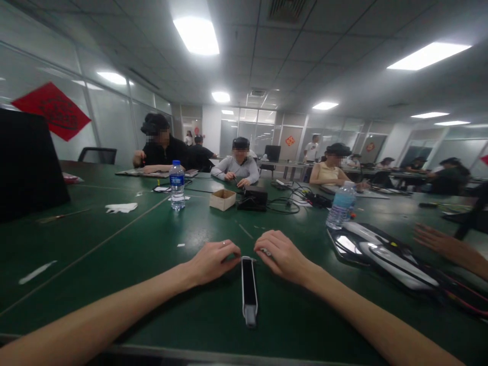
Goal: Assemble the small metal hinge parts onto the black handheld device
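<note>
A long, narrow device [249, 287] with a black face, pale rim and grey tip lies on the green table between my forearms, its tip toward me. At its far left corner, my left hand [215, 262] has curled fingers, thumb and forefinger drawn close together. Whether they grip the device's edge or something small is hidden. Just right of the far end, my right hand [284, 255] is closed, palm down. A small whitish piece [266, 251] shows between its thumb and fingers; its kind is too small to tell.
Beyond my hands stand an open cardboard box [222, 200], a black box [252, 198] and a water bottle [177, 185]. To the right are another bottle [342, 206], a white-and-black case [396, 259] and a co-worker's hand [446, 249]. A black screen [30, 162] rises at left.
</note>
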`<state>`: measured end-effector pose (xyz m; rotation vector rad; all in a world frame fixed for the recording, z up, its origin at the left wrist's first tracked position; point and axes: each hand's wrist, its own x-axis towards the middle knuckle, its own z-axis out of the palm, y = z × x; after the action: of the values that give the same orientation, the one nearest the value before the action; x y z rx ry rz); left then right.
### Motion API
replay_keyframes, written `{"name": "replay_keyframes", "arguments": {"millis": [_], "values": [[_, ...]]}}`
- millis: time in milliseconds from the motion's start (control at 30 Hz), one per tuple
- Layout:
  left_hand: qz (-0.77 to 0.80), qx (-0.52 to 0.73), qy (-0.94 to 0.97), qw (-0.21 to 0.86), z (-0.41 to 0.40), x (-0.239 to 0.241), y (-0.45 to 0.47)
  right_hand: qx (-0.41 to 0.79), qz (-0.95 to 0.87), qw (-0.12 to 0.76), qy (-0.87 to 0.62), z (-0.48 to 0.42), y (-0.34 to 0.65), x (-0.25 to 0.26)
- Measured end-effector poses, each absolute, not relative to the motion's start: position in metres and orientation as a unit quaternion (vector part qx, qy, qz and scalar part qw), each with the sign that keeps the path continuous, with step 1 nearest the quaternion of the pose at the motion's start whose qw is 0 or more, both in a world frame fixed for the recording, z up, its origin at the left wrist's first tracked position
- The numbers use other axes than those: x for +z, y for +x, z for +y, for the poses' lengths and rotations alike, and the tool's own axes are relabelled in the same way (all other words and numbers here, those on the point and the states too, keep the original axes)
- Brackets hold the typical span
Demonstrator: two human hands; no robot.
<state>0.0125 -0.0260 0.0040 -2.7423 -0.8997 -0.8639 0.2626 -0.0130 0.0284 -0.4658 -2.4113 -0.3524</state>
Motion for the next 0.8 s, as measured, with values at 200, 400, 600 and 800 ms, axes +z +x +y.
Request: {"name": "replay_keyframes", "arguments": {"millis": [200,400,600,800], "values": [[-0.18,-0.288,-0.931,0.132,-0.038,0.008,0.014,-0.018,-0.935,0.336,-0.109,-0.03,0.238,0.007],[-0.198,-0.282,-0.931,0.122,-0.04,0.009,0.016,-0.008,-0.931,0.337,-0.139,-0.028,0.239,0.007],[-0.341,-0.23,-0.91,0.048,-0.034,0.008,0.016,-0.023,-0.93,0.305,-0.204,-0.019,0.251,0.014],[-0.391,-0.217,-0.894,-0.009,-0.026,0.009,0.013,-0.037,-0.937,0.252,-0.237,-0.003,0.263,0.012]]}}
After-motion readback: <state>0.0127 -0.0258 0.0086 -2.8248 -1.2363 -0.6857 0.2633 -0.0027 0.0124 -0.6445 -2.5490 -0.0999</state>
